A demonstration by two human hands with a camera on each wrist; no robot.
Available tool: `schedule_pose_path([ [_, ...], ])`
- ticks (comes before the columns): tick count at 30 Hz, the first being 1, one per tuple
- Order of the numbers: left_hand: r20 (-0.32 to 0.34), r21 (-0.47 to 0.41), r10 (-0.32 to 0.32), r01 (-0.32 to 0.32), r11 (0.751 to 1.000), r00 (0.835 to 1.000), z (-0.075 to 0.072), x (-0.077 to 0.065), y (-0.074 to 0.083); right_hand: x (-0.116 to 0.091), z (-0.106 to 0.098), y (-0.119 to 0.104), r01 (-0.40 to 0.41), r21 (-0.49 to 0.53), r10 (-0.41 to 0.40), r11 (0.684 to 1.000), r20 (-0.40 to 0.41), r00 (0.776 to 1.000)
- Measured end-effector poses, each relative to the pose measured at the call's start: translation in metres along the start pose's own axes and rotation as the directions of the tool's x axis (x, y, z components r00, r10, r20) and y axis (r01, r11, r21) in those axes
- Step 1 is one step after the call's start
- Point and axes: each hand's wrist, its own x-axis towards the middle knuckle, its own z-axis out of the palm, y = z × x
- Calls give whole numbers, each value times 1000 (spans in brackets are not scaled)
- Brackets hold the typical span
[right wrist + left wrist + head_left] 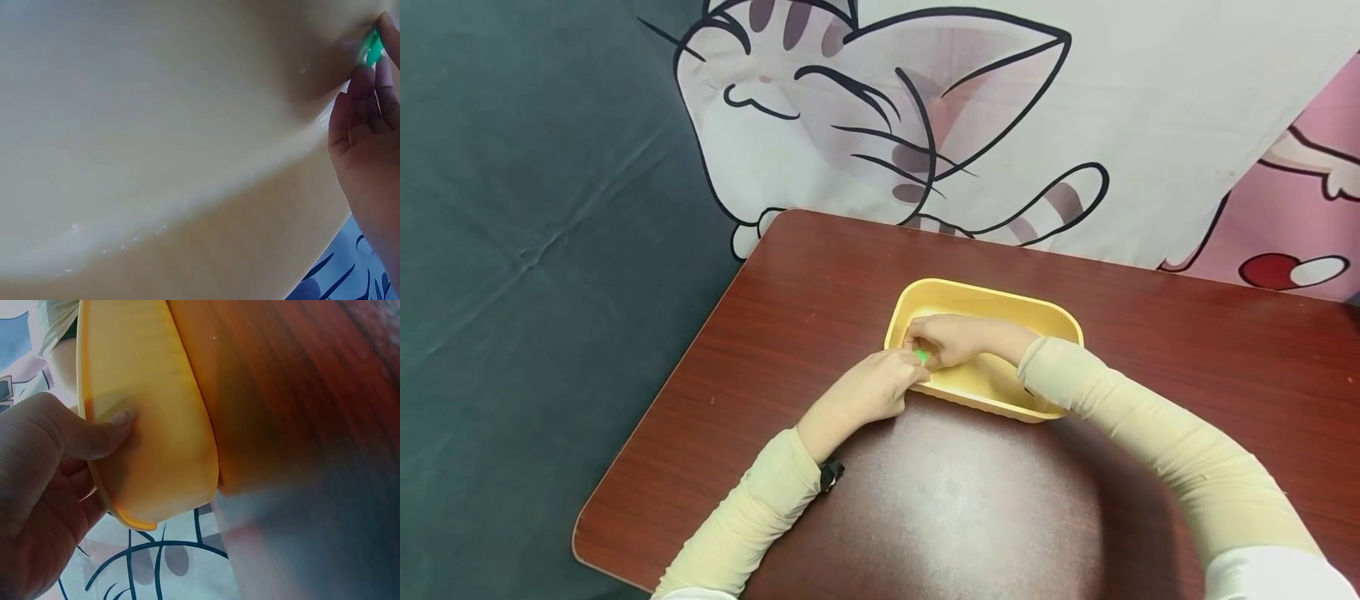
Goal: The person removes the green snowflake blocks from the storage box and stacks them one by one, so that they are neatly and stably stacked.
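A yellow plastic tub (1000,302) sits on the table, rounded at its corners. My left hand (883,385) grips its rim at the near left corner; in the left wrist view the thumb (103,434) presses the outer wall while the other fingers curl over the rim. My right hand (961,337) reaches down inside the left end of the tub. Between its thumb and fingers it pinches a small bright green thing (375,49), close to the tub's inner surface. Most of the green thing is hidden by the fingers, and I cannot tell its kind.
The reddish-brown wooden table (820,283) has a rounded left edge. A cloth backdrop with a cartoon cat (805,158) hangs behind it, and a dark green curtain (535,250) is at the left. Small bright glints show along the tub's inner edge in the right wrist view.
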Motion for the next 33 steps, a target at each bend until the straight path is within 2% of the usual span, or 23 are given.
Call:
schedule_pose_path([
  [6,-20,3,7,-7,1000,1000,2,0,0,-1,2,-2,-3,-12,3,1000,-20,1000],
  [12,-20,7,7,-7,1000,1000,5,-1,0,2,2,-2,25,-80,-26,996,-13,1000],
  [16,-14,2,6,-6,1000,1000,6,-1,0,3,-3,-3,61,-127,-61,990,-2,998],
  [19,-10,-6,15,-15,1000,1000,7,-1,0,0,-11,-3,39,-153,-42,987,-17,999],
  [25,-3,21,32,-32,999,999,6,1,0,-16,-32,0,-64,-141,53,988,-78,996],
  [33,-8,12,17,-17,1000,1000,3,1,-3,-53,-59,-2,-65,-165,37,984,-169,985],
])
